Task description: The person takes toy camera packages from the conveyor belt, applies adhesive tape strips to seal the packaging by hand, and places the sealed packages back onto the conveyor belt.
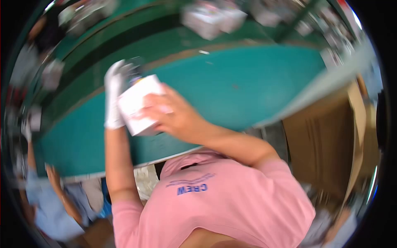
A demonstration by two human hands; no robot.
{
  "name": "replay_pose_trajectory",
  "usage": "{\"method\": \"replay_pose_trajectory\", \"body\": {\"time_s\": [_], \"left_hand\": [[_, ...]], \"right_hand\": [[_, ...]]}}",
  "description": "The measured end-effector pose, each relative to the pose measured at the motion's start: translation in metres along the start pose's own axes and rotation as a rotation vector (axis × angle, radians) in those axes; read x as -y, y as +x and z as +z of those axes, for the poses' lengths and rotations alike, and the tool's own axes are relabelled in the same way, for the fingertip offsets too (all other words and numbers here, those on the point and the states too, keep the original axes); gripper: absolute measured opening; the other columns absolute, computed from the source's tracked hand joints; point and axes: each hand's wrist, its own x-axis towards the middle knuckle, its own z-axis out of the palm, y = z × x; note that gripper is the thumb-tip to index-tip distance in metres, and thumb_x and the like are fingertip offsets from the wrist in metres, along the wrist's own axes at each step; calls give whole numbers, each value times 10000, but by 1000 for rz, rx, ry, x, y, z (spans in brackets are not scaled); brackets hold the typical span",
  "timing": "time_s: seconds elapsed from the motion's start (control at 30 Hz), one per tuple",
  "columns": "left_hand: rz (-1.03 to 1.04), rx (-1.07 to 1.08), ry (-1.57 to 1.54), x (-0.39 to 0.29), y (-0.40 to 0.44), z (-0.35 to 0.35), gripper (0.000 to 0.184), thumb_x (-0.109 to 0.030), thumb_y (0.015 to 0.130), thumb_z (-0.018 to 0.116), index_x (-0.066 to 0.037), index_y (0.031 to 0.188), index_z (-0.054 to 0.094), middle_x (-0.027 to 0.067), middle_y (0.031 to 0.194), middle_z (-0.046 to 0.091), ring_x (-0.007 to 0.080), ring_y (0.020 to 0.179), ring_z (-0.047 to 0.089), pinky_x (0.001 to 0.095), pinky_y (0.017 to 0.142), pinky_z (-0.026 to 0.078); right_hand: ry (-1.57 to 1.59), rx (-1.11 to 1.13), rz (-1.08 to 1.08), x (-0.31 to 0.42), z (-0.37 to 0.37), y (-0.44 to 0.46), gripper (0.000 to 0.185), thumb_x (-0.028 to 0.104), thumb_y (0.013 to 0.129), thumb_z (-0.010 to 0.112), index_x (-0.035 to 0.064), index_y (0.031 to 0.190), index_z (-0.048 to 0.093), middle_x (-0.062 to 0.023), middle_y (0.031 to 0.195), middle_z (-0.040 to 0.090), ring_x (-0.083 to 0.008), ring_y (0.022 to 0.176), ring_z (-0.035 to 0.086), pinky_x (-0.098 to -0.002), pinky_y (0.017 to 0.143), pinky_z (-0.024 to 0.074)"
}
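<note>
My right hand (167,112) is bare and grips a white box (138,99) with its fingers spread over the near side. The box is tilted above the green work surface (235,82). My left hand (115,84), in a white glove, is just left of the box, its fingers curled around a small dark, shiny item (133,71) at the box's upper left corner. Motion blur hides what that item is. The box's print is washed out, and its far side is out of sight.
A large open cardboard carton (320,136) stands to my right. Several white boxes (204,18) are at the back beyond the surface. A co-worker in a blue shirt (56,206) is at the left, with hands near the table edge. A small white scrap (204,52) lies near the back.
</note>
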Motion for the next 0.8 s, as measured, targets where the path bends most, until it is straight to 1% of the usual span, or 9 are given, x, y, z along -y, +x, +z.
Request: {"method": "replay_pose_trajectory", "body": {"time_s": [0.2, 0.23, 0.33, 0.47, 0.53, 0.57, 0.63, 0.73, 0.8], "left_hand": [[-164, -118, 344, -35, -6, 21, 546, -217, 1011, 539, -9, 1489, 379, 228, 1499, 422, 310, 1348, 463, 376, 1117, 383], [-86, -173, 589, -42, -7, 31, 554, -227, 1017, 528, 17, 1490, 372, 227, 1507, 418, 310, 1370, 444, 377, 1139, 349], [36, -321, 849, -80, -38, 64, 540, -227, 1021, 526, 46, 1468, 396, 221, 1508, 422, 301, 1396, 417, 376, 1157, 321], [820, -480, 1089, -108, -69, 97, 430, -221, 1011, 514, 64, 1331, 543, 241, 1383, 549, 336, 1286, 540, 394, 1091, 410], [904, -474, 893, -105, -78, 128, 382, -209, 975, 542, 63, 1235, 610, 248, 1319, 594, 356, 1211, 593, 430, 1055, 449], [908, -475, 891, -105, -83, 138, 382, -209, 975, 542, 63, 1235, 610, 248, 1319, 594, 356, 1211, 593, 430, 1055, 449], [776, 308, 851, -101, -92, 153, 386, -198, 899, 628, 61, 1186, 637, 252, 1303, 603, 352, 1201, 595, 470, 1061, 447], [599, 491, 843, -72, -100, 174, 435, -154, 782, 701, 1, 1186, 657, 185, 1278, 642, 313, 1160, 605, 488, 1091, 415], [494, 553, 866, -66, -104, 175, 413, -109, 786, 688, -20, 1189, 663, 149, 1282, 648, 300, 1156, 608, 468, 1101, 408]], "right_hand": [[-45, -284, 158, 5, -15, -40, 580, 63, 732, 801, 137, 1257, 566, -96, 1326, 515, -309, 1205, 549, -404, 1000, 471], [-99, -283, 72, 3, -34, -57, 360, 112, 782, 746, 143, 1106, 594, -56, 1116, 577, -242, 1017, 599, -364, 915, 491], [-471, 279, -83, 15, -87, -129, 87, 233, 869, 606, 168, 919, 579, 0, 792, 500, -169, 740, 521, -329, 909, 481], [-1019, 555, 170, 21, -165, -140, 176, 210, 804, 694, 131, 913, 580, -85, 889, 609, -235, 833, 592, -614, 1153, 269], [-1544, 1011, 488, 18, -176, -146, 192, 190, 743, 745, 115, 883, 637, -110, 947, 633, -235, 853, 597, -611, 1159, 263], [-1548, 1008, 487, 14, -185, -141, 192, 190, 743, 745, 115, 883, 637, -110, 947, 633, -235, 853, 597, -611, 1159, 263], [-1204, 1518, 804, 10, -207, -121, 117, 164, 731, 741, 106, 824, 699, -120, 939, 658, -228, 842, 591, -607, 1173, 241], [-1336, 1473, 723, 10, -231, -110, 84, 164, 715, 734, 118, 786, 740, -116, 920, 686, -229, 852, 588, -585, 1159, 277], [-1458, 1327, 357, 12, -250, -107, 123, 201, 740, 738, 115, 827, 745, -119, 924, 707, -248, 902, 598, -602, 1126, 310]]}}
